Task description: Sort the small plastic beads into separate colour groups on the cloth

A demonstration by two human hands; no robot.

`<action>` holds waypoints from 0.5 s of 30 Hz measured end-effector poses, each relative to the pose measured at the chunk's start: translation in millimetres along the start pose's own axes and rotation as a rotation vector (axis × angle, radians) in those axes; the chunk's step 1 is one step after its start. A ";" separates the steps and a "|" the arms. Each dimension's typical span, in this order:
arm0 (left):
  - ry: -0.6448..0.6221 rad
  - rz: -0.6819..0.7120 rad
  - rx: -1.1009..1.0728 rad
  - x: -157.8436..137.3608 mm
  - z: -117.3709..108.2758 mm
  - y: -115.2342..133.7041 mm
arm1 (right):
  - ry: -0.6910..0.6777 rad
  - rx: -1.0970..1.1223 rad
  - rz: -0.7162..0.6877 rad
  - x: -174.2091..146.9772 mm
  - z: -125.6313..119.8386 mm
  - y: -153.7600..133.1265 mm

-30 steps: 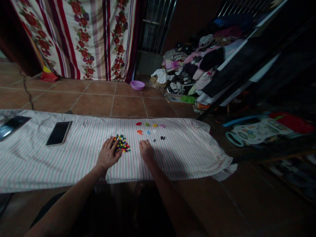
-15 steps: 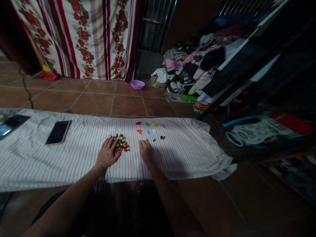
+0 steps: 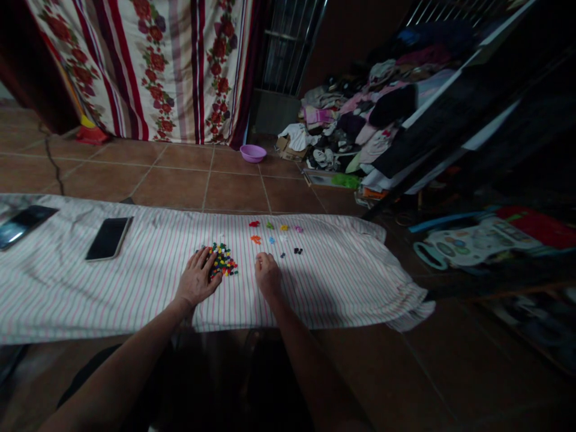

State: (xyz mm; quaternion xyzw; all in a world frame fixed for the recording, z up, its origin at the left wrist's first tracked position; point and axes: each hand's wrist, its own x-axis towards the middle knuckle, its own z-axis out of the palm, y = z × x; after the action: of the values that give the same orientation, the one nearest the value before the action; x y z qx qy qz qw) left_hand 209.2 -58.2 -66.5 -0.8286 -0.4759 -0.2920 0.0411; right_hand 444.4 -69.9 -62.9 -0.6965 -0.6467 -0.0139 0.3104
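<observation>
A mixed heap of tiny coloured pieces (image 3: 225, 263) lies on the striped cloth (image 3: 148, 288). My left hand (image 3: 197, 279) rests with spread fingers on the heap's left side, covering part of it. To the right of the heap, my right hand (image 3: 268, 276) is closed, its fingers curled together; whatever they hold is hidden. Beyond it sit small groups sorted by colour: red pieces (image 3: 254, 224), green pieces (image 3: 270, 225), yellow pieces (image 3: 284, 227), pink pieces (image 3: 299, 229), orange pieces (image 3: 255, 240), blue pieces (image 3: 272, 240), white pieces (image 3: 283, 238), a grey piece (image 3: 282, 255) and black pieces (image 3: 298, 251).
A phone (image 3: 109, 239) lies on the cloth to the left, with another dark-screened device (image 3: 24, 225) farther left. On the tiled floor behind stands a purple basin (image 3: 253, 153). Piled clothes (image 3: 351, 120) fill the back right, and a plastic toy (image 3: 472, 243) is at the right.
The view has shifted slightly. Both hands keep nearly the same places, the left on the heap and the right closed beside it.
</observation>
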 end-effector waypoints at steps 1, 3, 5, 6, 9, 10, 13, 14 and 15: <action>-0.002 -0.001 -0.002 0.0 -0.1 0.0 | 0.002 -0.009 -0.004 -0.5 -0.3 -0.4; -0.005 -0.003 -0.003 0.0 0.0 -0.1 | 0.007 -0.014 0.001 -1.3 -0.1 -0.9; -0.006 -0.005 0.000 -0.1 0.3 -0.2 | 0.005 0.000 0.009 -1.6 0.6 -0.4; -0.006 -0.006 -0.001 -0.2 0.5 -0.3 | 0.003 0.013 0.011 -1.6 1.1 0.2; -0.003 -0.009 -0.018 -0.4 0.7 -0.8 | 0.011 0.083 0.003 -2.1 2.2 2.6; -0.002 -0.010 -0.025 -0.4 0.6 -0.9 | 0.022 0.111 0.008 -2.8 2.4 3.1; -0.003 -0.014 -0.028 -0.5 0.4 -0.9 | 0.063 0.173 0.050 -7.4 2.3 1.3; -0.003 -0.013 -0.024 -0.4 0.3 -0.7 | 0.066 0.185 0.057 -9.8 2.2 -0.9; -0.002 -0.013 -0.021 -0.3 0.3 -0.5 | 0.058 0.194 0.053 -12.6 2.3 -3.9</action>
State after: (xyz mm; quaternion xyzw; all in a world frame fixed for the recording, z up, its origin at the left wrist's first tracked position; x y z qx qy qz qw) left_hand 208.8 -58.1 -67.0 -0.8262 -0.4782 -0.2964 0.0300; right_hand 438.0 -80.3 -68.4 -0.6792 -0.6172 0.0370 0.3954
